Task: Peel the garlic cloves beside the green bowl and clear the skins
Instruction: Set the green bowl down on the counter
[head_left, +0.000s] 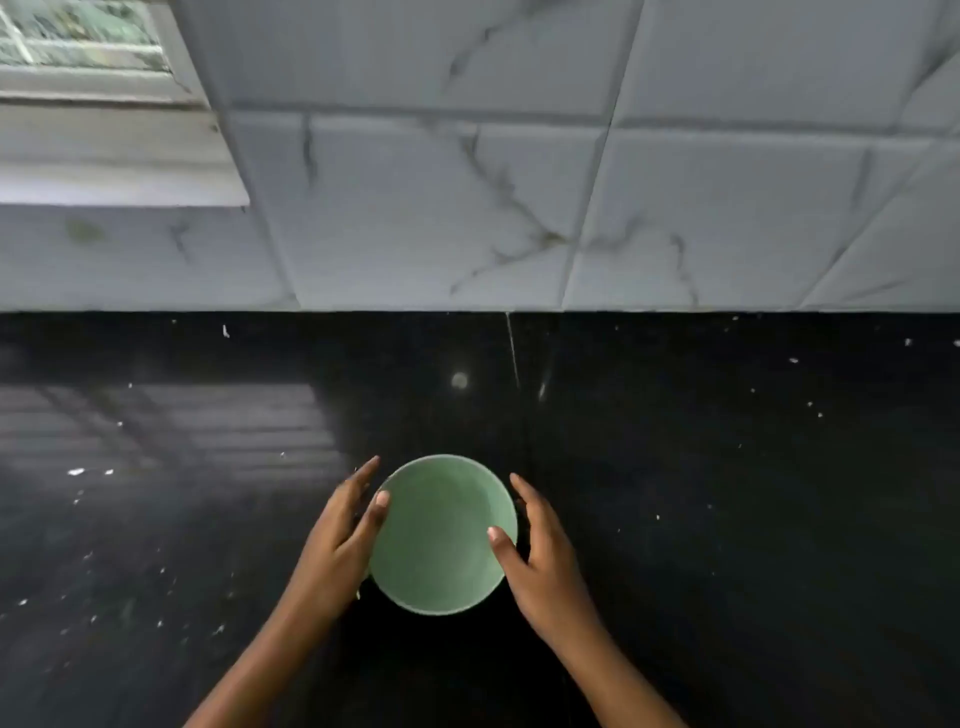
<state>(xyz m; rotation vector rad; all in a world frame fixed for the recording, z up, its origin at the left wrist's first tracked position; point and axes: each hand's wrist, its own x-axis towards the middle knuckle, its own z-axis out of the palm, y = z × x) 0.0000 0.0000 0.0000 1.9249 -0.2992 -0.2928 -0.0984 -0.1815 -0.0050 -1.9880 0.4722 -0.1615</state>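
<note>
Through the head camera we look down on a glossy black worktop. The green bowl stands on it near the front edge, about midway across, and its pale inside is bare. Our left hand lies against the bowl's left side. Its fingers are stretched nearly straight along the outer wall and its thumb tip rests on the rim. Our right hand mirrors it on the right side. Its thumb reaches over the rim into the bowl and its fingers are straight, just outside the wall. Neither hand curls round anything, and we cannot tell whether the right fingers touch the bowl. Small white flecks are scattered over the worktop on both sides. They may be scraps of garlic skin, but they are too small to tell. Behind the worktop rises a grey-veined tiled wall, with a window at the upper left.
</note>
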